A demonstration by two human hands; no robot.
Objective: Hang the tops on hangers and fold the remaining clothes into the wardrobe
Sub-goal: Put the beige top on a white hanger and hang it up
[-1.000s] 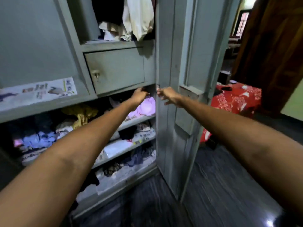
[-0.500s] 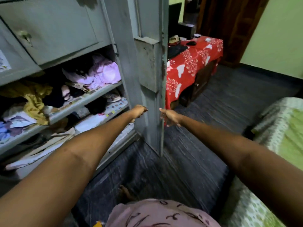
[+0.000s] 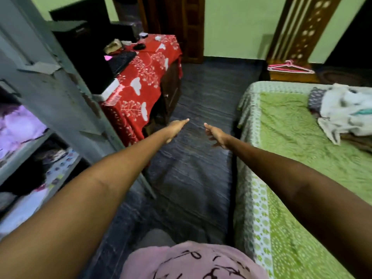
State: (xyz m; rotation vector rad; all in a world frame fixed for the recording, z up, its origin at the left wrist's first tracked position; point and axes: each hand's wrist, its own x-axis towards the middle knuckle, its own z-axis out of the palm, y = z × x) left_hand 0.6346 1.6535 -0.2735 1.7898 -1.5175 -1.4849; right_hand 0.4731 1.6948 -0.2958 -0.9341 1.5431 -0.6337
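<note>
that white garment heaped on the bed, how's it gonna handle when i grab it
The white garment lies crumpled in soft folds on the green bedspread, so it will likely be floppy and drape from wherever it is pinched. It looks like thin cloth, probably light. One loose corner trails out, so parts may dangle or drag.

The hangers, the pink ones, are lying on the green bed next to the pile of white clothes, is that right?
Not quite. In the head view the pink hangers lie on the wooden stand beyond the bed, not on it. The white clothes are on the bed.
</note>
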